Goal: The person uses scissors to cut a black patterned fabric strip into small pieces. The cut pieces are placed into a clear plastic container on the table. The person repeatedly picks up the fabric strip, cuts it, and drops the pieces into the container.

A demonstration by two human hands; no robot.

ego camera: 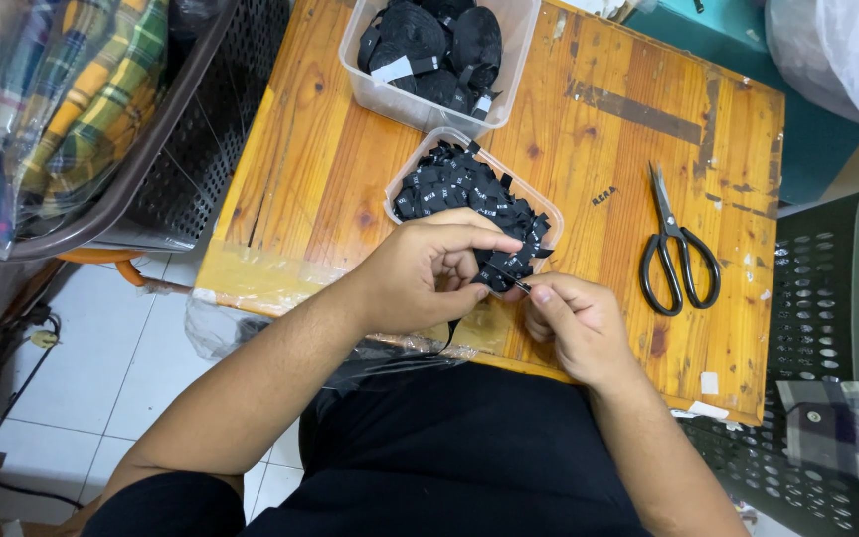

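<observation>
1. Two clear plastic tubs stand on the wooden table (pixel 330 149) in the head view, one behind the other toward 12 o'clock from the hands.
2. The near tub (pixel 402 189) is small and holds a heap of little black labels (pixel 459 184) with pale marks, piled to the rim and spilling toward its 5 o'clock corner.
3. The far tub (pixel 375 94) is larger and holds bigger black fabric pieces (pixel 429 45), a few showing white tags; it nearly touches the near tub's back edge.
4. The left hand (pixel 428 273) is curled, fingers bent in, thumb and fingertips closed on a black label (pixel 502 276) at the near tub's front rim.
5. The right hand (pixel 574 323) sits at 4 o'clock from the left, fingers folded, thumb and forefinger pinched on the same label's other end, just beside the left fingertips.
6. Black scissors (pixel 676 249) lie shut on the table at 2 o'clock from the right hand, well apart, blades pointing to 12.
7. A dark basket (pixel 191 169) with plaid cloth (pixel 82 99) in a clear bag stands at 10 o'clock; a green crate (pixel 827 298) stands at 3 o'clock.
</observation>
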